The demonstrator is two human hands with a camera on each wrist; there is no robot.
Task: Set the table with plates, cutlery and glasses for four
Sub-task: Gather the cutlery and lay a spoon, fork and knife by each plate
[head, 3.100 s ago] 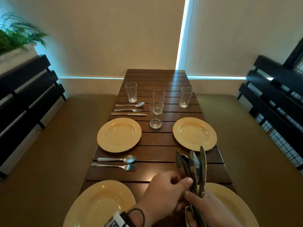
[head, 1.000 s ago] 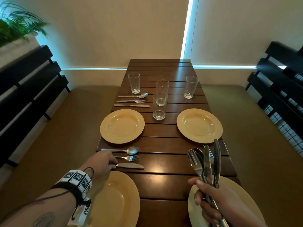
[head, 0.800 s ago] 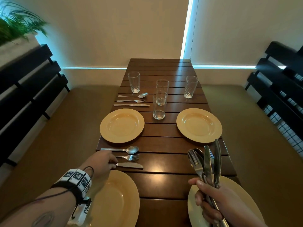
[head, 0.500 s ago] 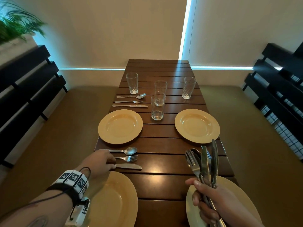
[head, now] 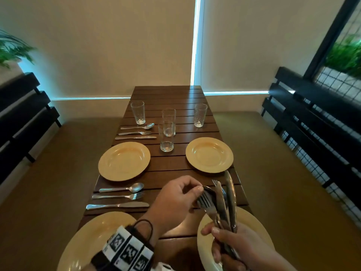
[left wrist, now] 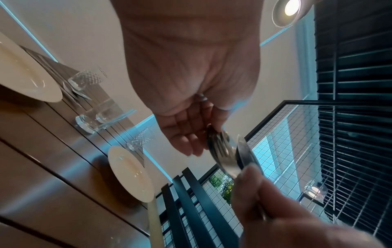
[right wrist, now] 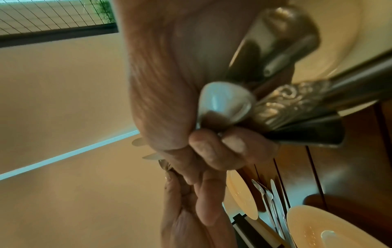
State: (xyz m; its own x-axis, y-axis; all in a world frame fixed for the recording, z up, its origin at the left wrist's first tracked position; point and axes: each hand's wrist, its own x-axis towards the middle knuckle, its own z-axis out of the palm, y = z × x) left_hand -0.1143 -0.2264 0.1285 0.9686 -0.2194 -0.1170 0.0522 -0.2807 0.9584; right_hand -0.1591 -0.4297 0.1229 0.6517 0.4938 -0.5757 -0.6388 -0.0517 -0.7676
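My right hand [head: 220, 241] grips a bundle of cutlery [head: 224, 202] upright over the near-right yellow plate [head: 254, 220]; its handles [right wrist: 286, 100] fan out of the fist. My left hand [head: 198, 190] has reached across and pinches the bowl of a spoon [head: 208, 189] at the top of the bundle. A spoon, fork and knife [head: 117, 205] lie between the near-left plate [head: 93, 241] and the far-left plate [head: 124, 161]. A second set [head: 136, 132] lies beyond it. The far-right plate [head: 209, 154] has no cutlery beside it.
Several clear glasses stand on the slatted wooden table [head: 168, 94]: one far left [head: 138, 112], two in the middle [head: 166, 137], one far right [head: 200, 115]. Black slatted bench backs [head: 23, 114] [head: 312, 118] and olive seat cushions flank the table.
My left hand has let go of the knife beside the near-left plate and swung right to the bundle. The right hand keeps holding the cutlery.
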